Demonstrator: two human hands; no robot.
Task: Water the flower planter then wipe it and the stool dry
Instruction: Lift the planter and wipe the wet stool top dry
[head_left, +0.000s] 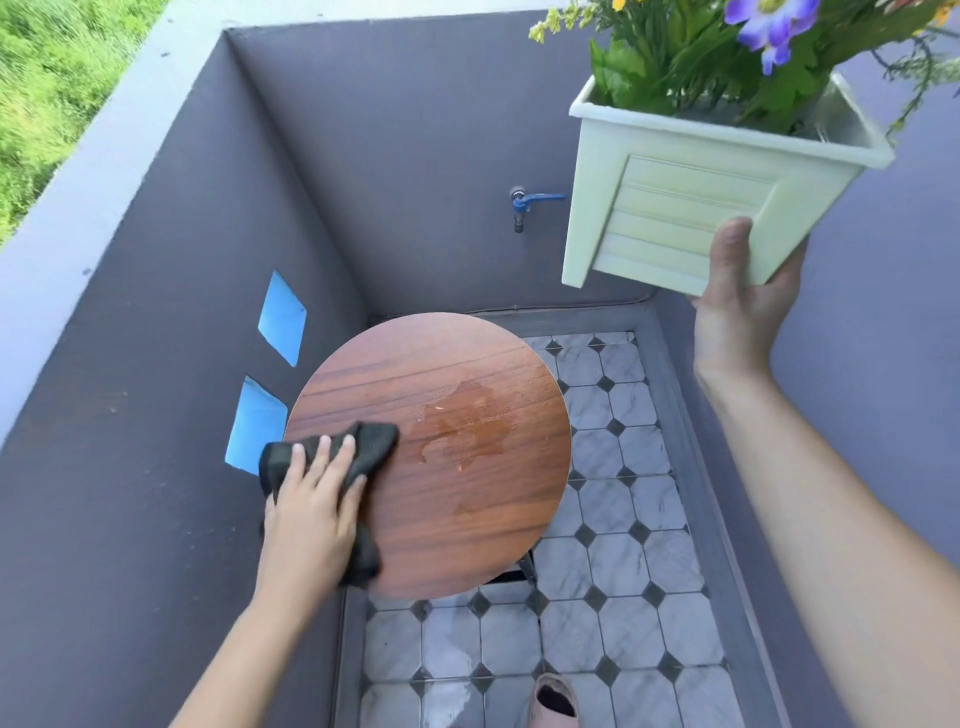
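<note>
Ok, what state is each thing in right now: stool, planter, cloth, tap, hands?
stool: top wet, puddle near middle.
planter: held clear of stool, tilted.
cloth: pressed on stool's left edge.
tap: no water seen running.
left hand: flat, pressing cloth.
right hand: grips planter's base.

Round red-brown wooden stool top (467, 519): darker straight grain streaks running across, plus a deeper, shinier blotch near the middle. Crumpled charcoal cloth (374, 441), nearly black in the folds. Square mint-cream plastic planter (675, 208), same pale shade all over, slatted panel pattern on the side. Purple-blue flower (769, 26) up top, tiny yellow blossoms (550, 23), loads of mid-green leaves (649, 67). Marbled grey-white octagon floor tiles (613, 571) with little black diamonds at the corners. Flat purplish-grey painted walls (389, 130). Bright blue tap (524, 202). Two sky-blue patches (283, 317) on one wall. Vivid green grass (52, 78) beyond.
</note>
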